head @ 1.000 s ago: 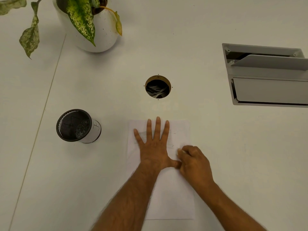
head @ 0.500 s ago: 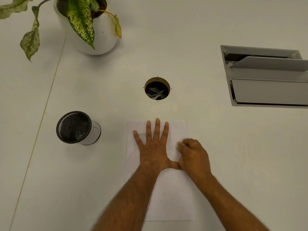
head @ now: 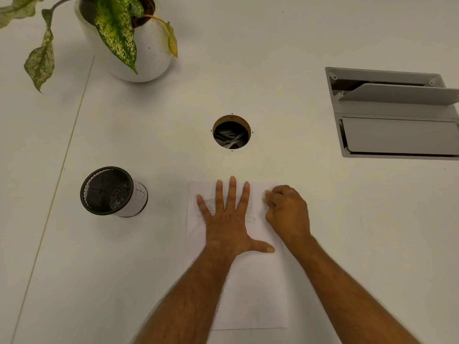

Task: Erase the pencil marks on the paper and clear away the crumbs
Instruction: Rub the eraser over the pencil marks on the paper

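A white sheet of paper (head: 250,289) lies on the table in front of me, with faint pencil marks (head: 253,219) near its upper part. My left hand (head: 229,219) presses flat on the upper half, fingers spread and straight. My right hand (head: 288,212) sits at the paper's upper right edge. Its fingers are curled tight and its fingertips press down on the sheet. They seem to pinch a small eraser, which is almost wholly hidden. No crumbs are clear enough to make out.
A black mesh pen cup (head: 111,191) stands to the left of the paper. Beyond the paper is a round cable hole (head: 231,132), and a grey flap box (head: 395,115) is set into the table at the right. A potted plant (head: 129,38) stands at the far left.
My right hand has slid away from me, from beside the left thumb up toward the paper's top right corner. The left hand stays pressed in place.
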A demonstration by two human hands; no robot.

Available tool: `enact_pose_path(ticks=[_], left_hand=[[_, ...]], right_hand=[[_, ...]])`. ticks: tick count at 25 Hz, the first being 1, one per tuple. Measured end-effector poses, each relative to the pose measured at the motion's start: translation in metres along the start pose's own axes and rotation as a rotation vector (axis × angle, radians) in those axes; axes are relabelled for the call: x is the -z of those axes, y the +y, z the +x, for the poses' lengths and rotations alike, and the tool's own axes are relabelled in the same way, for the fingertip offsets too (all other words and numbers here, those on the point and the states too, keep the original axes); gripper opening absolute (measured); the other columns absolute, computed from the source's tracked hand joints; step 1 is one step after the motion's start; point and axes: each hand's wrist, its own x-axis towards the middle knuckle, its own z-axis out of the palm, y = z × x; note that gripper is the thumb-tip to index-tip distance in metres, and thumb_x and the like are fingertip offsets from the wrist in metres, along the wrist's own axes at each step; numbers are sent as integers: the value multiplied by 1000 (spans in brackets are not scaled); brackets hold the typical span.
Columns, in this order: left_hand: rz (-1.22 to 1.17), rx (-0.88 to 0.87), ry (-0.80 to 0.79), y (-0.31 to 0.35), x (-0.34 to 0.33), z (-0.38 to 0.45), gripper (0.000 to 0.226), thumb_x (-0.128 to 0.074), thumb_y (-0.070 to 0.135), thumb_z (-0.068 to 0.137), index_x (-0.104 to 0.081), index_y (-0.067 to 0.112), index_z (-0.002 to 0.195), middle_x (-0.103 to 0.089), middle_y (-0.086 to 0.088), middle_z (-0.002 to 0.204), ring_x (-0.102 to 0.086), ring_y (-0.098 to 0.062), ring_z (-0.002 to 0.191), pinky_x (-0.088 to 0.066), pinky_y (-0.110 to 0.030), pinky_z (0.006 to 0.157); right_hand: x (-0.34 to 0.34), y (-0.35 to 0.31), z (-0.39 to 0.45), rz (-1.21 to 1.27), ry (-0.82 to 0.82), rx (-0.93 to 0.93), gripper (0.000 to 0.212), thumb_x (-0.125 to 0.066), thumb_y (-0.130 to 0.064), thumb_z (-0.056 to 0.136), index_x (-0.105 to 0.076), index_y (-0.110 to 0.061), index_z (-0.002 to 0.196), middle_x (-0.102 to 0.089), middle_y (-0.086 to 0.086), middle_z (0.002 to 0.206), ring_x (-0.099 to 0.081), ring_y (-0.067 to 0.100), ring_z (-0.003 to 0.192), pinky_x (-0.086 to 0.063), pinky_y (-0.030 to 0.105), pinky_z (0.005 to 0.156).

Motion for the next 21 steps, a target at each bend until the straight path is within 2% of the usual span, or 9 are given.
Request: enact_pose_path(ticks=[2,5,6,10,12,14,17,19,21], left_hand=[[-22,-8,-16,-3,3,1,144,-45,102,46,35,35,146,45,0,154,40,-30,142,22,-72,106],[-35,-24,-29,-6,7,3,136,-46,99,52,31,39,147,40,3,157,35,-28,145,17,-70,109],[-31,-27,-14,-8,7,2,134,-42,101,52,29,40,148,37,3,158,31,-28,147,15,-70,110],[27,-36,73,-16,4,3,129,-18,105,46,24,40,150,29,0,162,24,-31,150,11,-72,111],[64,-30,80,-17,3,6,129,-19,101,46,26,39,149,31,-2,161,26,-32,148,10,-75,108],[76,-27,79,-16,4,7,130,-29,100,49,28,38,149,33,-3,161,29,-33,147,12,-76,107],[88,-25,72,-15,3,7,133,-43,98,55,30,38,148,35,-3,160,32,-33,146,14,-76,106],[79,-28,92,-15,2,7,129,-39,99,57,29,38,149,33,-4,161,30,-34,147,13,-77,106],[70,-31,117,-15,1,8,123,-26,100,57,26,38,150,30,-4,162,27,-33,148,12,-77,106]], right_hand=[[5,2,-2,14,62,57,11,-69,-16,86,-74,-7,90,-71,5,89,-60,12,74,-38,7,70],[10,-1,-17,91,111,146,13,-77,-9,78,-76,-7,91,-73,7,91,-61,10,78,-44,13,75],[8,-2,-24,95,103,172,13,-76,-8,78,-76,-8,92,-72,5,92,-62,9,79,-45,14,76],[-7,1,-55,90,-37,155,9,-66,-18,88,-72,-14,92,-64,-9,92,-58,1,83,-41,4,76],[-9,4,-70,100,-60,176,10,-62,-17,89,-70,-11,86,-65,-2,87,-62,14,80,-52,22,72],[-7,4,-76,-19,-61,267,7,-66,-6,79,-71,-8,85,-66,7,85,-62,24,78,-55,36,64],[-8,5,-73,-204,-131,329,30,-71,8,62,-73,-7,88,-63,12,88,-59,29,81,-52,37,66],[-8,2,-69,-195,-130,335,23,-67,1,71,-72,-7,92,-63,11,91,-59,28,82,-53,36,67],[-9,-7,-55,-82,-58,202,12,-58,-11,88,-68,-8,95,-64,7,93,-61,24,84,-54,37,71]])
